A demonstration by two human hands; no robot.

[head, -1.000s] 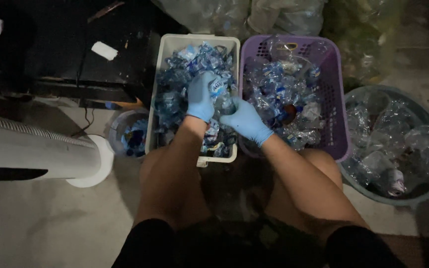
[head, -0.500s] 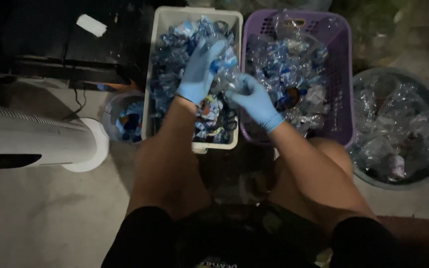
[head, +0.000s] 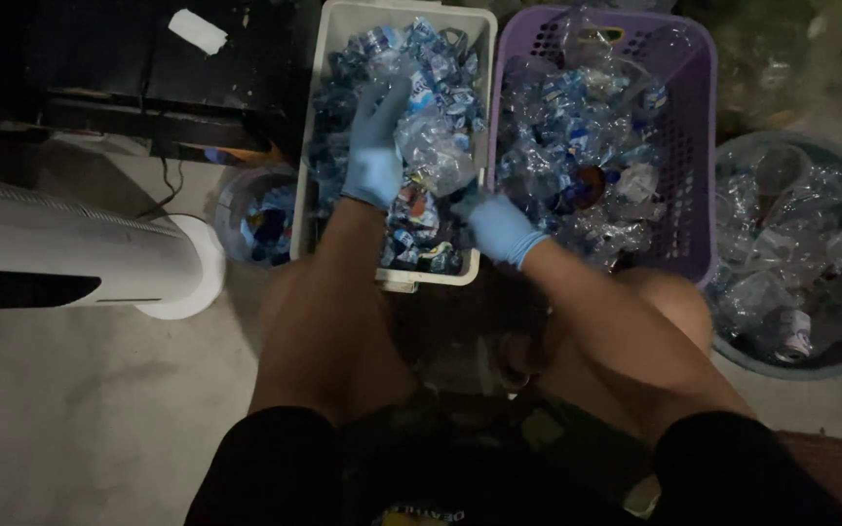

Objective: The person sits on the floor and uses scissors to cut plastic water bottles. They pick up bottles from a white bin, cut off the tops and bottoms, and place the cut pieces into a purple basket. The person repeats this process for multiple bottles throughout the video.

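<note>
Seated person's right hand (head: 501,229), gloved, hovers at the white basket (head: 338,58) rim, its grip unclear. Left hand (head: 374,156) clasps a crumpled clear bottle (head: 436,151) over that basket's heap. Slick plastic might slip from the glove. Beyond: purple basket (head: 699,146).

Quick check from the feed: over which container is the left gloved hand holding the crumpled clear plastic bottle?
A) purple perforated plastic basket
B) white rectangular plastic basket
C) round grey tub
B: the left gloved hand grips the crumpled clear plastic bottle above the white rectangular plastic basket.
</note>
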